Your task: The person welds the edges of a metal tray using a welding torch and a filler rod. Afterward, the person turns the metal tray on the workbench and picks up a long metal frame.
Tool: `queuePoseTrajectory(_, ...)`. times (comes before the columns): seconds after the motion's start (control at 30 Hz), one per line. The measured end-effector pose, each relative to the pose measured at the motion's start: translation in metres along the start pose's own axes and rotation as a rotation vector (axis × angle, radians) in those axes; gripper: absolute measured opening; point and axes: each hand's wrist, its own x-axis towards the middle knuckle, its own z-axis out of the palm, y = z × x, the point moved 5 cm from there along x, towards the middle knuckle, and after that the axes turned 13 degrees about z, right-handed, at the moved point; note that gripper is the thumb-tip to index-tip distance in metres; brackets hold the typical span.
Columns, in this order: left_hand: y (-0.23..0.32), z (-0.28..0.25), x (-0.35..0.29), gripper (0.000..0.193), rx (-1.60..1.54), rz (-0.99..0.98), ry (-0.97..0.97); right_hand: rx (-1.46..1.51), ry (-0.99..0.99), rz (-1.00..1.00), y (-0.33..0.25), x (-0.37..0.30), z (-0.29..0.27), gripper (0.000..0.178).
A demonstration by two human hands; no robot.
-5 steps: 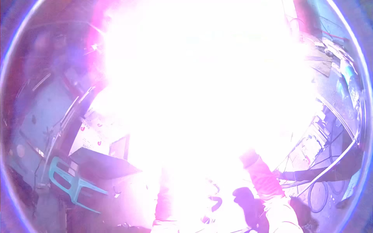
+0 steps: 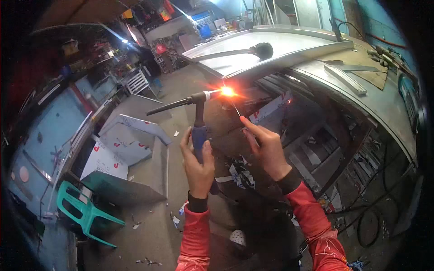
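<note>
My left hand (image 2: 199, 169) is closed around the blue handle of a TIG welding torch (image 2: 198, 106), its long black back cap pointing left. My right hand (image 2: 270, 151) pinches a thin filler rod (image 2: 236, 108) that slants up toward the torch tip. At the near corner of a shallow, raised-rim sheet-metal tray (image 2: 294, 40), an orange-red glow (image 2: 227, 91) sits where torch and rod come close. Its glare hides whether either touches the metal. A black-headed mallet (image 2: 262, 50) lies on the tray.
The tray rests on a metal workbench (image 2: 379, 106) with metal strips (image 2: 346, 80) on top. Lower left are a green plastic chair (image 2: 83, 210) and bent sheet-metal pieces (image 2: 108, 160). Black cables (image 2: 373, 226) loop at right. Scraps (image 2: 242, 175) litter the floor.
A huge white-pink glare that covered the hands and tray has shrunk to a small orange glow. Both forearms stay in about the same place.
</note>
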Motion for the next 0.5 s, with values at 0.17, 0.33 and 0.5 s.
queuePoseTrajectory(0.17,0.0002,0.0025,0.0032,0.049,-0.052,0.086,0.025,0.057,0.025,-0.054,-0.0058,-0.0004,-0.0027,0.046)
queuePoseTrajectory(0.33,-0.0024,0.0030,0.0038,0.050,0.008,0.121,-0.002,0.059,0.015,-0.020,-0.0054,-0.0003,-0.0034,0.046)
queuePoseTrajectory(0.5,-0.0034,0.0041,0.0031,0.049,-0.051,0.089,0.010,0.062,-0.008,-0.003,-0.0067,0.0017,-0.0037,0.043)
